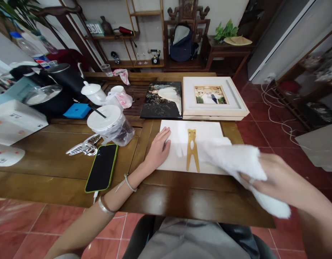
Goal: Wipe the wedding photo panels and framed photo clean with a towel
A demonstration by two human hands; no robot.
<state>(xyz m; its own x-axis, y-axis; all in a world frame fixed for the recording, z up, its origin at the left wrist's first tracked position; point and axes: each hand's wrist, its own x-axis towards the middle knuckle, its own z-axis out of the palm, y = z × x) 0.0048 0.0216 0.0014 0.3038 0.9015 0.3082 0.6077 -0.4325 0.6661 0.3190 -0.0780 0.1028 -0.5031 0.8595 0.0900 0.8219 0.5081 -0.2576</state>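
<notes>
A flat white board (179,158) lies on the wooden table in front of me. On its middle is a flat gold-coloured piece (192,153) with two legs spread toward me, like a stand or clip. My left hand (159,149) rests on the board's left edge, palm down with the fingers stretched out. A white cloth (236,158) is bunched in my right hand (265,176), its far end over the board's right side. Motion blurs the cloth and this hand, and the cloth covers some of the fingers.
Behind the board lie a white picture frame (216,109) and a dark picture panel (152,106). To the left are a bagged lidded cup (108,120), a phone (101,168) on a cable, a silver hair claw (85,144) and a blue box (77,110). The table's front edge is close to me.
</notes>
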